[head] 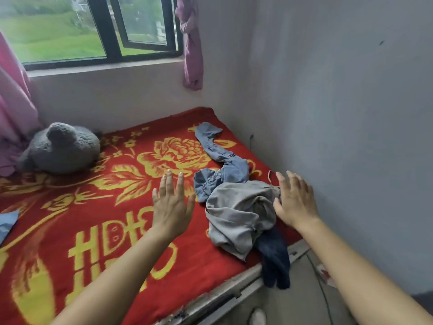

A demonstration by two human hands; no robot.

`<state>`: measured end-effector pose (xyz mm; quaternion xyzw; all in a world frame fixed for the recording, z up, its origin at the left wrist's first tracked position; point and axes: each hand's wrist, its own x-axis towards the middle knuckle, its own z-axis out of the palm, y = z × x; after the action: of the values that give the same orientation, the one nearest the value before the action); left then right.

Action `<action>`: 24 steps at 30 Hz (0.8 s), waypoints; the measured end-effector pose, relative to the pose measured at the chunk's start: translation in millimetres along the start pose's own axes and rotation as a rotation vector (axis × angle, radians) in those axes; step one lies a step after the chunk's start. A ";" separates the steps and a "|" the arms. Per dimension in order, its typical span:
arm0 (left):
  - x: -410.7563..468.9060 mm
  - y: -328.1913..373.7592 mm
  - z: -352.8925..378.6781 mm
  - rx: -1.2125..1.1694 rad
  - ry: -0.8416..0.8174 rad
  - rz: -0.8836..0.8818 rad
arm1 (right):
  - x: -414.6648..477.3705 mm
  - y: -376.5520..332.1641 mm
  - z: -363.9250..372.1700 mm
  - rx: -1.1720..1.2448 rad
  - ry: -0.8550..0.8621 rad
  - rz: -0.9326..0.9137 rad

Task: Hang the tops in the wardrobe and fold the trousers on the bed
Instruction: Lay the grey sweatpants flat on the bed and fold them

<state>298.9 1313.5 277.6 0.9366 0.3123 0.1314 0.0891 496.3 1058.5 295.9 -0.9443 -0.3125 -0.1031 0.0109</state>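
Nearest, a dark blue garment (pixel 275 261) hangs over the edge of the bed (pixel 117 231). Above it lies a crumpled grey garment (pixel 236 214), between the two hands. The left hand (pixel 172 205) hovers spread wide and empty, just left of the heap. The right hand (pixel 294 202), fingers spread and holding nothing, touches the heap's right edge. Farther back, blue trousers (pixel 220 158) trail toward the wall, and a grey plush toy (pixel 62 148) sits by the window (pixel 93 29).

Bedroom in a home. Bed (pixel 131 289) under a red floral blanket (pixel 98 231), pushed into the corner; grey plush toy (pixel 61 148) on it; loose clothes (pixel 236 212); pink curtains (pixel 192 43) flanking a window (pixel 103 29); plain painted walls (pixel 339 102).
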 end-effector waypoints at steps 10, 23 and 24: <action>77.5 22.3 180.1 -0.054 -0.294 -0.287 | 126.5 44.1 181.2 0.080 -0.305 0.023; 169.0 33.9 356.5 -0.243 -0.551 -0.725 | 230.9 25.0 385.5 0.252 -0.509 -0.259; 172.8 34.6 365.9 -0.246 -0.555 -0.730 | 226.4 26.7 394.3 0.212 -0.541 -0.319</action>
<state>561.9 1360.3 -28.4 0.7478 0.5678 -0.1275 0.3196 763.5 1203.6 -43.1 -0.8702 -0.4569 0.1840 0.0097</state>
